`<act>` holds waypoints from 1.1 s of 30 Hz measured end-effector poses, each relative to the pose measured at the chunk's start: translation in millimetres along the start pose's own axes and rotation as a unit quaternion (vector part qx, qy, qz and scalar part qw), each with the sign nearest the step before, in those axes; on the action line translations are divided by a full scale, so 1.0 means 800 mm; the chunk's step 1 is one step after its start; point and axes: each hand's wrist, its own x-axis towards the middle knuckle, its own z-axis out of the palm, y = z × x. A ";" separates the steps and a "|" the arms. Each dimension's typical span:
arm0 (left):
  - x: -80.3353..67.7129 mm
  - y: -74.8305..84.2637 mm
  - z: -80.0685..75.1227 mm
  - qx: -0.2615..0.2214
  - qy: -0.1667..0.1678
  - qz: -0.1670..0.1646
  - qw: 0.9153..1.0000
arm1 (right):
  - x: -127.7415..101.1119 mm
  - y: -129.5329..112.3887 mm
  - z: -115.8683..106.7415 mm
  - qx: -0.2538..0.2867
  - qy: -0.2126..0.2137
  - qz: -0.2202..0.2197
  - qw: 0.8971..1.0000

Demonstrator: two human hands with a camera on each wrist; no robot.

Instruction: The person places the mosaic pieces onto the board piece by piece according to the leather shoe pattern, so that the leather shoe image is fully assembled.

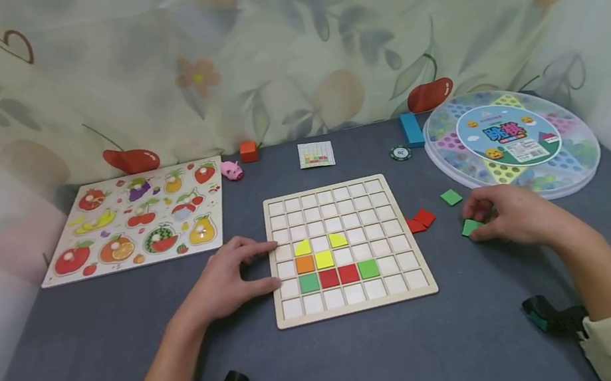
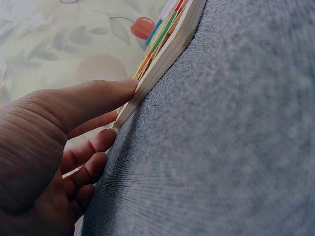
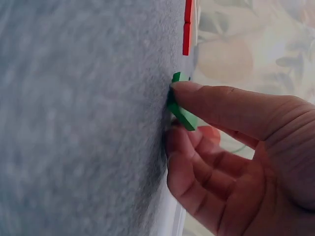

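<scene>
In the head view a wooden grid board (image 1: 358, 308) lies flat on the table, with green, red, orange and yellow pieces in several of its squares. My left hand (image 1: 220, 282) touches the board's left edge with thumb and forefinger, set apart from each other. The left wrist view shows the thumb (image 2: 106, 93) against the side of the board. To the right of the board, my right hand (image 1: 513, 216) pinches a green square tile (image 1: 471, 227), which looks tilted in the right wrist view. Another green tile (image 1: 451, 197) lies just beyond that hand.
Red tiles (image 1: 425, 218) lie beside the board's right edge. A round game box (image 1: 575, 172) stands at the back right, near a blue block (image 1: 411, 130) and a chip (image 1: 400, 153). Behind are a pattern card (image 1: 316, 155), orange cube (image 1: 248, 152), pink pig (image 1: 231, 170) and fruit board (image 1: 132, 223).
</scene>
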 end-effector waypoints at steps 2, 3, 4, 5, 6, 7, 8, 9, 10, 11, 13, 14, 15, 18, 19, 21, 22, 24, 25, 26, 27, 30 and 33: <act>-0.001 0.000 0.000 0.000 0.000 0.000 1.000 | 0.001 -0.005 0.000 0.016 -0.006 0.000 1.000; -0.001 0.000 -0.001 0.000 0.000 0.000 1.000 | 0.001 -0.009 0.001 0.028 -0.011 0.002 1.000; -0.001 0.000 -0.001 0.001 0.000 0.000 1.000 | 0.001 -0.012 0.001 0.041 -0.016 0.003 0.999; -0.001 0.000 -0.001 0.001 -0.001 0.000 1.000 | 0.002 -0.016 0.001 0.055 -0.021 0.003 0.998; -0.001 0.000 -0.001 0.001 -0.001 0.001 1.000 | 0.002 -0.021 0.001 0.067 -0.025 0.000 0.997; -0.001 0.000 -0.001 0.001 -0.001 0.000 1.000 | 0.002 -0.026 0.001 0.078 -0.030 -0.005 0.996; -0.001 0.000 -0.001 0.001 -0.001 -0.001 1.000 | 0.003 -0.031 0.001 0.088 -0.035 -0.010 0.995; -0.001 -0.001 -0.001 0.001 -0.001 -0.002 1.000 | 0.004 -0.037 0.001 0.099 -0.040 -0.015 0.994; -0.001 -0.001 -0.001 0.001 -0.001 -0.002 1.000 | 0.005 -0.043 0.002 0.106 -0.044 -0.021 0.993; -0.001 -0.001 -0.001 0.001 -0.001 -0.002 1.000 | 0.006 -0.049 0.002 0.111 -0.047 -0.027 0.992; -0.001 -0.001 -0.001 0.001 -0.001 -0.004 1.000 | 0.009 -0.060 0.005 0.119 -0.057 -0.044 0.990; -0.001 -0.001 -0.001 0.001 -0.001 -0.004 1.000 | 0.011 -0.065 0.007 0.123 -0.062 -0.047 0.989; -0.001 -0.001 0.000 0.001 -0.001 -0.004 1.000 | 0.013 -0.070 0.009 0.125 -0.068 -0.052 0.988; -0.001 -0.001 0.000 0.001 -0.001 -0.005 1.000 | 0.020 -0.082 0.017 0.133 -0.083 -0.069 0.985; -0.001 -0.001 0.000 0.000 -0.001 -0.005 1.000 | 0.022 -0.086 0.019 0.136 -0.088 -0.071 0.984; -0.001 -0.002 0.000 0.001 -0.001 -0.004 1.000 | 0.026 -0.093 0.025 0.140 -0.096 -0.078 0.982; 0.000 -0.002 0.000 0.000 0.000 -0.004 1.000 | 0.028 -0.096 0.027 0.141 -0.100 -0.082 0.982; 0.000 -0.002 0.000 0.001 0.000 -0.002 1.000 | 0.033 -0.103 0.033 0.141 -0.108 -0.088 0.980; 0.000 -0.002 0.000 0.002 0.001 -0.001 1.000 | 0.036 -0.106 0.036 0.141 -0.114 -0.091 0.979; 0.000 -0.002 0.000 0.003 0.001 -0.001 1.000 | 0.038 -0.109 0.038 0.140 -0.119 -0.094 0.978; 0.000 -0.002 0.000 0.002 0.001 -0.001 1.000 | 0.041 -0.112 0.041 0.137 -0.125 -0.096 0.978; 0.000 -0.002 0.000 0.001 0.001 -0.001 1.000 | 0.046 -0.119 0.046 0.131 -0.144 -0.096 0.976; 0.000 -0.002 0.000 -0.001 0.001 -0.002 1.000 | 0.048 -0.124 0.048 0.118 -0.150 -0.088 0.978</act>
